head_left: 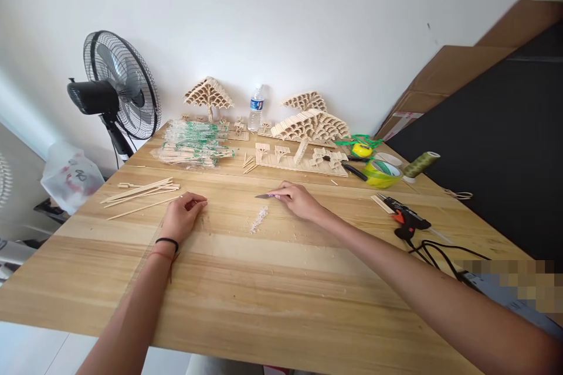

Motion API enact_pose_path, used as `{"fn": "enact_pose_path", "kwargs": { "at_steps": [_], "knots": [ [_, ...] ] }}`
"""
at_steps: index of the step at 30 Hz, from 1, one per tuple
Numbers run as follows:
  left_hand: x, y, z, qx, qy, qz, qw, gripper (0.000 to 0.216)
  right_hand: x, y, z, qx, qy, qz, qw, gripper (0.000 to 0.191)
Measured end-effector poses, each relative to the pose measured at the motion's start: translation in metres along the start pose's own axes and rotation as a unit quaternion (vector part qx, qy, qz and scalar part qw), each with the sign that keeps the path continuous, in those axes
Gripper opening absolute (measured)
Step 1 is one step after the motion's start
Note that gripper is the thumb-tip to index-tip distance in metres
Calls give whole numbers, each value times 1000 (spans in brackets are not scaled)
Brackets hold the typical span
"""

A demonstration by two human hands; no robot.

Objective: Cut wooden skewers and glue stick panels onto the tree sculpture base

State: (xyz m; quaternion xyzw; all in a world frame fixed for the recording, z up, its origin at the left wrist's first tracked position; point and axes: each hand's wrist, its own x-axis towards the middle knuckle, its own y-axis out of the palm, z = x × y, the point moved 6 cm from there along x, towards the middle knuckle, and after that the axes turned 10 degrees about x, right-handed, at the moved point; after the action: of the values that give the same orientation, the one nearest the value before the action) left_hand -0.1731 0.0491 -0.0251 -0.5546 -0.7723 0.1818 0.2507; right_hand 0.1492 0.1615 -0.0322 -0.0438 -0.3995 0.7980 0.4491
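Observation:
My right hand [299, 200] grips a small craft knife [264, 195], its blade pointing left just above the wooden table [264, 293]. Below the blade lies a little heap of whitish, translucent scraps [259, 220]. My left hand [183, 212] rests on the table with its fingers curled in and fingertips near the thumb; nothing shows between them. Beside it, on the far left side, several thin bamboo sticks [141, 192] lie loosely, some close to the knuckles. Fine crumbs are scattered around the right forearm.
Tree-shaped stick models [310, 126] stand along the wall with a water bottle [256, 108]. Bagged sticks [196, 143] lie back left, near a black fan [118, 85]. At right are a glue gun [407, 217] with cable, yellow-green tape [382, 173] and a thread spool [421, 165].

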Motion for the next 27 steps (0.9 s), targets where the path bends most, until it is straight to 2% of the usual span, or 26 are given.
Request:
{"fn": "enact_pose_path", "kwargs": {
  "at_steps": [3, 6, 8, 11, 15, 17, 19, 22, 24, 27],
  "knots": [
    [-1, 1, -2, -3, -8, 8, 1000, 32, -6, -12, 0, -1, 4, -7, 1000, 30],
    [-1, 0, -4, -9, 4, 1, 1000, 36, -6, -36, -15, -25, 41, -77, 996, 33],
    [-1, -1, -4, -13, 14, -6, 1000, 36, -8, -44, -23, -38, 61, -102, 992, 34],
    [1, -2, -3, -8, 27, -10, 1000, 32, -16, -35, -18, -42, 57, -85, 994, 35],
    [1, -3, -4, 19, 37, -5, 999, 29, -31, -7, 11, -26, 7, -23, 999, 39],
    [1, -4, -5, 24, 37, -2, 999, 28, -34, -7, 19, -19, -12, -8, 1000, 39],
    [1, -5, -6, 17, 33, -1, 999, 28, -35, -24, 13, -29, 9, -42, 999, 38],
    [1, -6, -3, -1, 7, 4, 1000, 32, -43, -68, -15, -65, 78, -128, 986, 38],
    [1, -5, -1, -5, -16, 13, 1000, 37, -57, -92, -32, -86, 111, -159, 977, 38],
    [2, -2, -3, 18, -25, 29, 999, 44, -86, -104, -43, -107, 144, -173, 968, 36]
  ]
}}
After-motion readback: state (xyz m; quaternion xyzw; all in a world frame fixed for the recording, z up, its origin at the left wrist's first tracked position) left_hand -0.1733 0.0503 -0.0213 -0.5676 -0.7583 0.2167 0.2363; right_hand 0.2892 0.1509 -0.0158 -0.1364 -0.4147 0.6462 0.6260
